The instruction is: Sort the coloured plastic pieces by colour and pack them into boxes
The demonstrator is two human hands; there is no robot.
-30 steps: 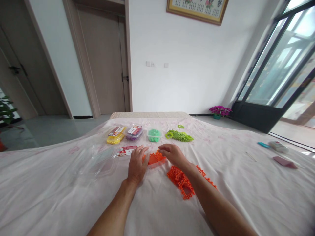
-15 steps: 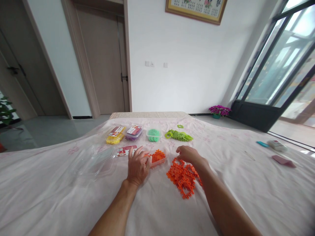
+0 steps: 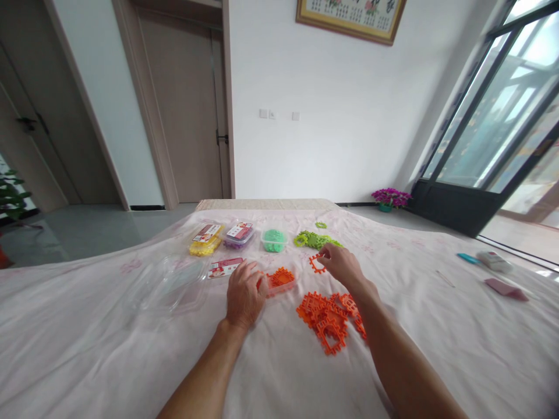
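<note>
My right hand (image 3: 341, 263) pinches an orange toothed frame piece (image 3: 312, 265) by its right edge, held above the cloth. My left hand (image 3: 245, 294) has its fingers closed around the left end of a clear plastic box (image 3: 286, 287), which holds several orange interlocking pieces (image 3: 279, 276). A loose pile of orange interlocking pieces (image 3: 324, 319) lies to the right of this box, partly under my right forearm. Just behind my right hand sits a heap of green pieces (image 3: 314, 239), partly covered by it.
Clear boxes with yellow pieces (image 3: 204, 247), purple pieces (image 3: 236, 241) and mint-green pieces (image 3: 275, 240) stand farther back. A clear lid (image 3: 174, 288) and a printed card (image 3: 223, 267) lie left. One green piece (image 3: 321, 224) lies apart. A pink item (image 3: 505, 288) rests far right.
My right hand has moved up and away from the orange pile, carrying an orange frame piece out of it. My left hand remains at the box.
</note>
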